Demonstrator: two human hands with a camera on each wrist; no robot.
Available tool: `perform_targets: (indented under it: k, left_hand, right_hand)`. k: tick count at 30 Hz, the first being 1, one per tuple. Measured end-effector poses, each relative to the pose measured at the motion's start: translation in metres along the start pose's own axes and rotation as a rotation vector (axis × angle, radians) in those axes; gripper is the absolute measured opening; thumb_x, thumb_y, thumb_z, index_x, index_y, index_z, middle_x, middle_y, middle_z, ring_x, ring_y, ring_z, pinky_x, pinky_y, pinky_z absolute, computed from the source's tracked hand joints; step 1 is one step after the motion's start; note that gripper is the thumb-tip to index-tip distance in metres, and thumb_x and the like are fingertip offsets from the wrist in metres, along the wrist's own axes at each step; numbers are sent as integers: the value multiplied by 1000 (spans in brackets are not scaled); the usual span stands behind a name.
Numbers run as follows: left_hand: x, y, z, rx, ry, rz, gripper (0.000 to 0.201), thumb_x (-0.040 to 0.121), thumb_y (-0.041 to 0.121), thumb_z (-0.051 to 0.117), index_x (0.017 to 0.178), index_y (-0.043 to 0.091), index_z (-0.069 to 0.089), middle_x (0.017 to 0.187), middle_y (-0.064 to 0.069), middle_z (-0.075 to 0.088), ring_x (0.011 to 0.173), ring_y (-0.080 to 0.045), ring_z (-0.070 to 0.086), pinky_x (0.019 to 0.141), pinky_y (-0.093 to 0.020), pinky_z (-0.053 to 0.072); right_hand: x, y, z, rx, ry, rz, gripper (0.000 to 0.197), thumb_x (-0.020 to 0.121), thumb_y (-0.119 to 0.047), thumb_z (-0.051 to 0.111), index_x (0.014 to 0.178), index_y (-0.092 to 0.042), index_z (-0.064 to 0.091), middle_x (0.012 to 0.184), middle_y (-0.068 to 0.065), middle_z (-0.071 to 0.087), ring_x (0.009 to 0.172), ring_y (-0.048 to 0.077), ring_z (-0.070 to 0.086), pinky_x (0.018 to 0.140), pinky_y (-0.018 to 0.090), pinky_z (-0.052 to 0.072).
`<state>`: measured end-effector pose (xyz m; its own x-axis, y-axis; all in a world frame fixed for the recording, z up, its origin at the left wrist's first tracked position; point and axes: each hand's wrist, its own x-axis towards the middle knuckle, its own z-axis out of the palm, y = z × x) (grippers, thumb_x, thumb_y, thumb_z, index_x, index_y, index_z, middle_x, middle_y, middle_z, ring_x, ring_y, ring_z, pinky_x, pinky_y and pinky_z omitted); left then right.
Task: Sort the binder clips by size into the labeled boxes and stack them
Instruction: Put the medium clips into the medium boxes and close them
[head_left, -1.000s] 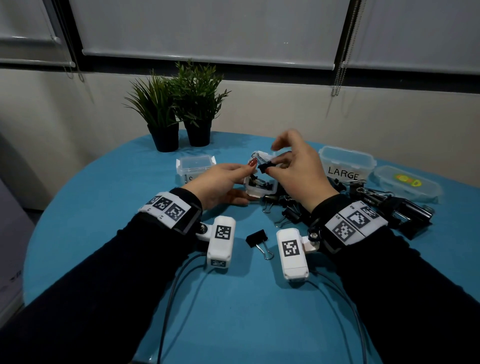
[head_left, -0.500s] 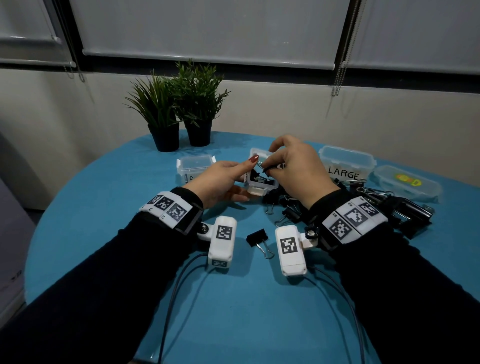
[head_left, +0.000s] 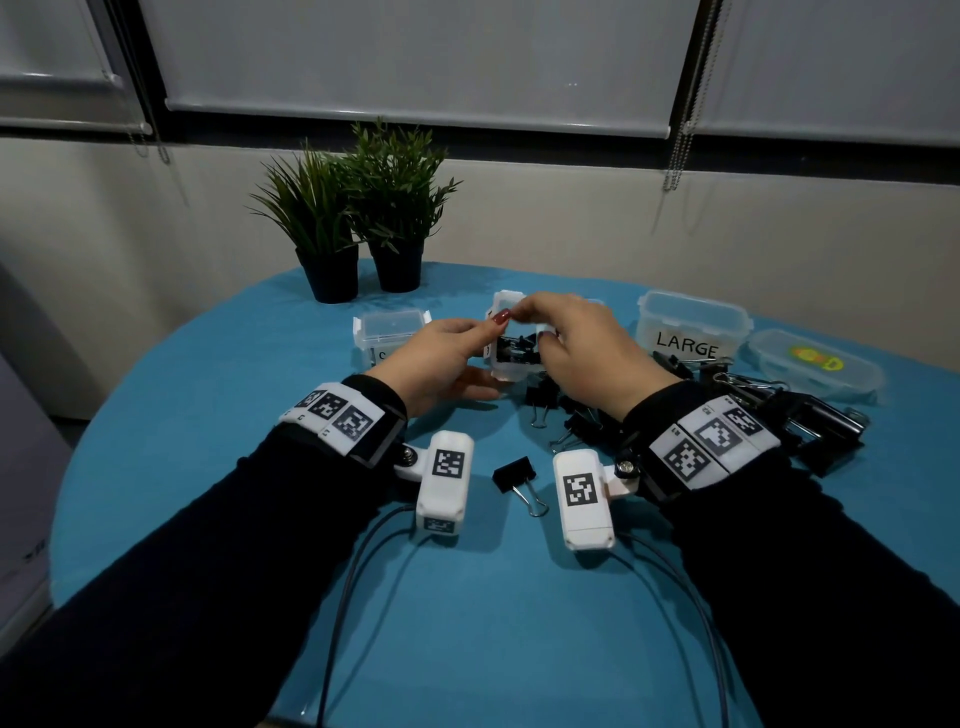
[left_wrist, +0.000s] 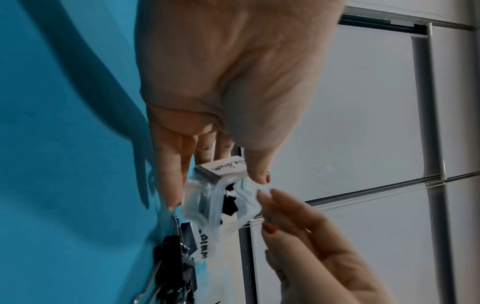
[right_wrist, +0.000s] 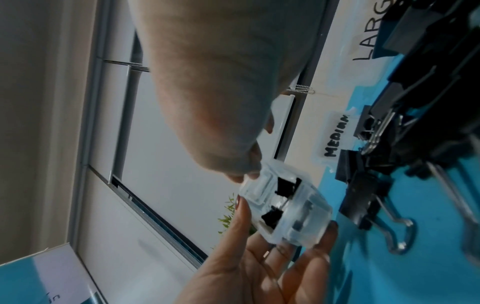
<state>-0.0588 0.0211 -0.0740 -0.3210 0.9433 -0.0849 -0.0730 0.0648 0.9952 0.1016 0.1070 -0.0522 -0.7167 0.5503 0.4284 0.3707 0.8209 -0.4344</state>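
We hold a small clear box (head_left: 511, 358) w/ both hands, lifted just off the blue table (head_left: 260, 415), black clips (head_left: 517, 347) inside. Left hand (head_left: 441, 358) cups it from below, fingers curled round, thumb on the top edge. Right hand (head_left: 582, 345) pinches its lid (right_wrist: 255, 190), half over the opening. Loose clips (head_left: 566, 415) lie just beside, one clip (head_left: 517, 480) apart btwn our wrists. LARGE box (head_left: 693, 332) sits to the right, another box (head_left: 389, 335) to the left.
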Motion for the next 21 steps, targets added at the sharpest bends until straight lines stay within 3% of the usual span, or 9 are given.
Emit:
perform_targets:
  k: [3, 5, 8, 10, 13, 16, 18, 21]
  left_hand:
    - [3, -1, -1, -28, 25, 9, 33, 95, 40, 64, 112, 12, 64, 110, -10, 71, 88, -29, 72, 78, -40, 63]
    - [5, -3, -2, -54, 52, 18, 26, 98, 37, 62, 107, 13, 64, 101, -6, 72, 83, -24, 73, 79, -39, 62]
    - [8, -4, -4, -63, 87, 21, 28, 97, 37, 62, 108, 12, 64, 103, -6, 70, 82, -22, 71, 75, -37, 61]
    - [10, -5, -4, -64, 85, 16, 30, 96, 38, 64, 110, 11, 65, 106, -7, 71, 89, -25, 71, 81, -41, 62]
    - [9, -5, -4, -65, 63, 11, 30, 95, 39, 65, 110, 12, 66, 107, -8, 72, 94, -29, 71, 88, -45, 60]
    - [9, -4, -4, -75, 65, -2, 35, 93, 40, 67, 113, 12, 66, 124, -14, 67, 108, -36, 67, 81, -40, 61]
    - [9, -5, -4, -71, 70, -12, 37, 92, 41, 69, 115, 11, 65, 130, -15, 63, 110, -38, 66, 78, -38, 60]
    - [11, -5, -4, -82, 63, -10, 37, 91, 41, 69, 114, 11, 66, 127, -15, 64, 105, -37, 67, 84, -43, 60]
  right_hand:
    - [-4, -2, -8, 137, 177, -34, 18, 85, -13, 67, 101, -21, 70, 100, -6, 70, 99, 14, 63, 92, 36, 51]
    - [-9, -10, -16, 214, -18, -17, 13, 78, -22, 81, 83, -19, 69, 78, -7, 68, 74, 12, 63, 73, 37, 54]
    - [-17, -19, -19, 251, -503, 42, 33, 67, -33, 92, 79, -11, 71, 74, 7, 72, 65, 15, 64, 68, 36, 56]
    - [-20, -21, -17, 245, -635, 66, 41, 62, -35, 95, 83, -8, 71, 71, 6, 71, 62, 15, 63, 65, 34, 54]
    - [-20, -21, -12, 203, -720, 93, 45, 58, -32, 97, 85, -8, 71, 68, 0, 70, 60, 13, 62, 65, 34, 53]
    - [-18, -23, -3, 176, -762, 92, 37, 60, -27, 96, 85, -11, 74, 71, 1, 72, 62, 13, 63, 69, 35, 55]
    - [-16, -20, 2, 149, -705, 85, 28, 65, -30, 93, 84, -17, 77, 76, -1, 76, 66, 14, 66, 72, 34, 56]
    - [-12, -13, 7, 71, -518, 89, 16, 74, -34, 88, 78, -23, 77, 65, -21, 69, 61, 0, 61, 65, 26, 49]
